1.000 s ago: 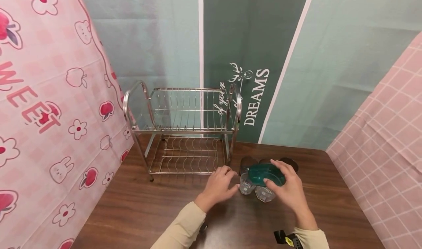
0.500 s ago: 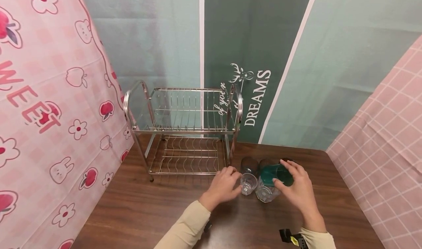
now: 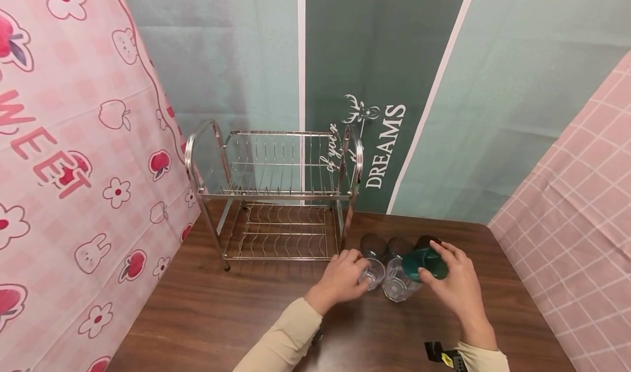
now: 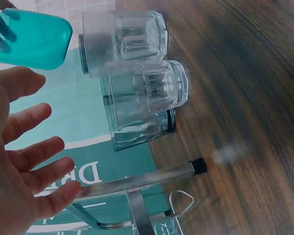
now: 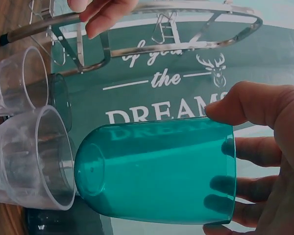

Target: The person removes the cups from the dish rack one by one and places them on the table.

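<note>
In the head view my right hand (image 3: 455, 279) holds a translucent teal cup (image 5: 161, 171), gripping it round the rim with thumb and fingers. The cup hangs bottom-down above the tabletop, close over a wide clear glass (image 3: 397, 288). Left of that glass stands a smaller clear glass (image 3: 377, 275), both upright with their mouths up. My left hand (image 3: 342, 278) hovers just beside the smaller glass, and in the left wrist view its fingers (image 4: 44, 147) are spread with nothing between them. Dark tinted glasses (image 3: 373, 245) stand behind the clear ones, partly covered by the cup and right hand.
A two-tier chrome dish rack (image 3: 276, 196) stands left of the glasses, its near right leg close to my left hand. The wooden table (image 3: 207, 317) meets a green printed cloth (image 3: 365, 43) at the back. Pink cloths (image 3: 581, 213) hang along both sides.
My right hand has carried the teal cup to the right, off the smaller clear glass and over toward the wide one's right side. The left hand has drifted slightly right, nearer the smaller glass.
</note>
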Tool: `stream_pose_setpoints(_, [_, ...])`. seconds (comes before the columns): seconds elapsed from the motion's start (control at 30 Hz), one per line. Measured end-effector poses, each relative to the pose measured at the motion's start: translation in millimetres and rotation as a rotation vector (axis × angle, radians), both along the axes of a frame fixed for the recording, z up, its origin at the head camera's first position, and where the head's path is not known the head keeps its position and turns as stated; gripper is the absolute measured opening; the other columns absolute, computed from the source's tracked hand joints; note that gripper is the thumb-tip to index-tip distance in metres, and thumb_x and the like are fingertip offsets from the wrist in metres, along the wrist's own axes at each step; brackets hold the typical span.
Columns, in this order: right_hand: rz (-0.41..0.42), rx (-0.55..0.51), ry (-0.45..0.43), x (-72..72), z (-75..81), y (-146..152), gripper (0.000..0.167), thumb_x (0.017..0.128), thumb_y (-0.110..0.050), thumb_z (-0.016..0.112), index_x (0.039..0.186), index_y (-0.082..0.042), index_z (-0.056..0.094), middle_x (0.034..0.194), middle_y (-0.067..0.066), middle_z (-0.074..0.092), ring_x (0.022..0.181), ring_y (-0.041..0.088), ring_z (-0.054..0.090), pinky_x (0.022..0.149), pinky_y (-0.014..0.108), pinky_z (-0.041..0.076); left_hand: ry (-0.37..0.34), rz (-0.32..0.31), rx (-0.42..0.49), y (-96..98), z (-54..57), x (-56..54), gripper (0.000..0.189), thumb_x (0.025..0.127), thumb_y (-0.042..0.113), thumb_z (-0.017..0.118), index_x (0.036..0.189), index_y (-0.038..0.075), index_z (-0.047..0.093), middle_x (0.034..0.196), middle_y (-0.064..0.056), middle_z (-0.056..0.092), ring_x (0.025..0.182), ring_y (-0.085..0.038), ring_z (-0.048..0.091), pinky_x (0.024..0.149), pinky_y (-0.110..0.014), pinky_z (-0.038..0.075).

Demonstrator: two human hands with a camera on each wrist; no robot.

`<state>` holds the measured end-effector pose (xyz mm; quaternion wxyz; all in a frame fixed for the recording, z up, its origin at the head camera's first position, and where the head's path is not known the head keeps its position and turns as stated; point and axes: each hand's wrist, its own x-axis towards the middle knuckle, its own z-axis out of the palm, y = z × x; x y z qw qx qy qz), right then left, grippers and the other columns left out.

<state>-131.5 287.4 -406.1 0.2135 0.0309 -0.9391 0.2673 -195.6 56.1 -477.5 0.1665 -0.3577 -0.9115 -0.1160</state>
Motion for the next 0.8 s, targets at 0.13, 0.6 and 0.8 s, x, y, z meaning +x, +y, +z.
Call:
stream_pose_setpoints(0.13, [-0.01,0.0,0.008,0.8,-1.0,5.8,0.061,0.071,-0.011,0.076,0.125,0.005,0.053,0.124,0.031,0.043,0.108,0.053,0.037,0.08,0.064,0.032,0.008,-0.015,-0.003,4.8,-0.2,1.3,0.031,0.08,0.037,0.064,0.108,0.023,0.064,0.105,0.0,0.052,0.093,-0.016,0.05,0.069,-0.028,0.039])
stream_pose_setpoints(0.6, [-0.08,0.026,-0.036,3.3,-6.1,27.7,0.059,0.073,-0.013,0.074,0.123,0.007,0.053,0.123,0.035,0.041,0.107,0.057,0.035,0.081,0.065,0.029,0.003,-0.043,-0.009,17.1,-0.6,5.6,0.03,0.082,0.04,0.063,0.107,0.024,0.064,0.104,0.002,0.052,0.09,-0.014,0.05,0.067,-0.024,0.038])
stream_pose_setpoints(0.8, [-0.099,0.042,-0.09,2.4,-9.4,32.2,0.06,0.075,-0.015,0.073,0.125,0.008,0.05,0.123,0.036,0.038,0.106,0.059,0.034,0.08,0.066,0.03,0.017,-0.052,-0.016,20.3,-1.8,8.9,0.03,0.082,0.042,0.063,0.106,0.025,0.064,0.103,0.003,0.052,0.089,-0.013,0.05,0.064,-0.023,0.037])
